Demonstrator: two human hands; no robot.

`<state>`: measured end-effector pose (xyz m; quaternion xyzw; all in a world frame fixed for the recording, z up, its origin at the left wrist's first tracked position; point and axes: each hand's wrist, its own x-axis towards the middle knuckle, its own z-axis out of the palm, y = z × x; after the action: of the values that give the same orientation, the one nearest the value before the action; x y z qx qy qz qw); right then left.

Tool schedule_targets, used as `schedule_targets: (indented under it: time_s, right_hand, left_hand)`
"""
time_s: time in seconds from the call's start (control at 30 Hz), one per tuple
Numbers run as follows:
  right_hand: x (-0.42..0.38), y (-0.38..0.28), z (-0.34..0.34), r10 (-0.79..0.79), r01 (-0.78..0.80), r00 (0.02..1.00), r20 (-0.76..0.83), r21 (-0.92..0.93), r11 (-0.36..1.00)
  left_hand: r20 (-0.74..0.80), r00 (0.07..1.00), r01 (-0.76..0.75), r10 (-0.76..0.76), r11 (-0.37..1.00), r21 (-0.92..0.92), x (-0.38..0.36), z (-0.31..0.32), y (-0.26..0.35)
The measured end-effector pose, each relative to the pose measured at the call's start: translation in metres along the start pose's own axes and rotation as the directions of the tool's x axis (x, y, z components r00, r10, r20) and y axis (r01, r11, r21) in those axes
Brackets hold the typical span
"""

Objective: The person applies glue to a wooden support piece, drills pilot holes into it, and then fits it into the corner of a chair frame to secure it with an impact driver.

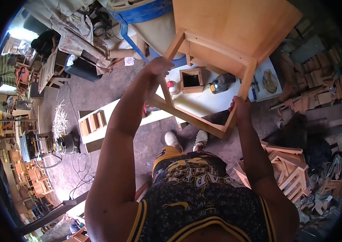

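A wooden chair-like piece, with an open frame of bars and a broad flat panel, is tilted in the air over a white bench. My left hand is closed round a bar on the left side of the frame. On the right side, my right hand grips another bar, fingers wrapped round it. Through and beside the frame, a small open wooden box, a power drill and a red-and-white bottle show on the bench.
Wooden pieces lie on the bench's left end. A blue-rimmed drum stands beyond the bench. Stacked wooden frames are at the right, near my legs. A machine and loose cables are on the floor at left.
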<state>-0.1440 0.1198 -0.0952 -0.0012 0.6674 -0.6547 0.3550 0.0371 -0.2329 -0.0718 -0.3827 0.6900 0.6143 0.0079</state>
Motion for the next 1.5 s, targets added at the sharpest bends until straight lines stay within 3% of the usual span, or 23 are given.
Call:
schedule_targets:
  time_s: [0.2,0.4,0.47,0.67,0.83,0.9,1.17,1.3,1.37,1.4,1.43,1.5]
  right_hand:
    - [-0.024,-0.007,0.009,-0.004,0.007,0.998,-0.057,0.043,0.999]
    - [-0.048,0.012,0.026,-0.035,0.048,0.992,-0.122,0.106,0.993]
    - [-0.053,0.014,0.032,-0.047,0.068,0.986,-0.158,0.127,0.99]
    - [-0.056,0.015,0.047,-0.054,0.078,0.981,-0.188,0.121,0.99]
    - [-0.064,0.02,0.061,-0.003,0.051,0.967,-0.255,0.18,0.982]
    - [-0.066,0.022,0.067,-0.003,0.052,0.962,-0.275,0.169,0.984]
    - [-0.076,0.032,0.093,-0.002,0.11,0.933,-0.359,0.281,0.953]
    - [-0.069,0.043,0.078,-0.02,0.097,0.957,-0.29,0.252,0.963]
    - [-0.07,0.048,0.062,0.001,0.055,0.995,-0.096,0.577,0.815]
    - [-0.056,0.069,0.039,-0.085,0.021,0.995,0.055,0.707,0.707]
    - [-0.039,0.095,0.013,-0.084,0.03,0.996,0.04,0.716,0.698]
    - [0.011,0.144,-0.022,-0.13,0.2,0.929,-0.345,0.175,0.964]
  left_hand:
    - [0.076,0.997,0.002,-0.007,0.998,0.065,0.01,0.0,0.019]
    - [0.233,0.972,-0.042,0.039,0.999,0.008,0.024,-0.01,0.021]
    - [0.181,0.983,-0.052,0.039,0.996,0.07,0.026,-0.008,0.026]
    - [0.215,0.975,-0.087,0.06,0.989,0.119,0.041,-0.015,0.036]
    - [0.26,0.964,-0.085,0.052,0.989,0.12,0.06,-0.022,0.038]
    - [0.29,0.955,-0.128,0.06,0.966,0.223,0.072,-0.026,0.035]
    - [0.369,0.929,-0.139,0.021,0.945,0.296,0.099,-0.027,0.053]
    - [0.448,0.891,-0.166,0.07,0.97,0.178,0.115,-0.029,0.049]
    - [0.431,0.901,-0.147,0.048,0.969,0.2,0.114,-0.029,0.053]
    - [0.444,0.895,-0.156,0.049,0.965,0.209,0.112,-0.028,0.057]
    - [0.4,0.912,-0.19,0.089,0.957,0.221,0.107,-0.025,0.057]
    - [0.353,0.927,-0.223,0.127,0.943,0.247,0.1,-0.024,0.059]
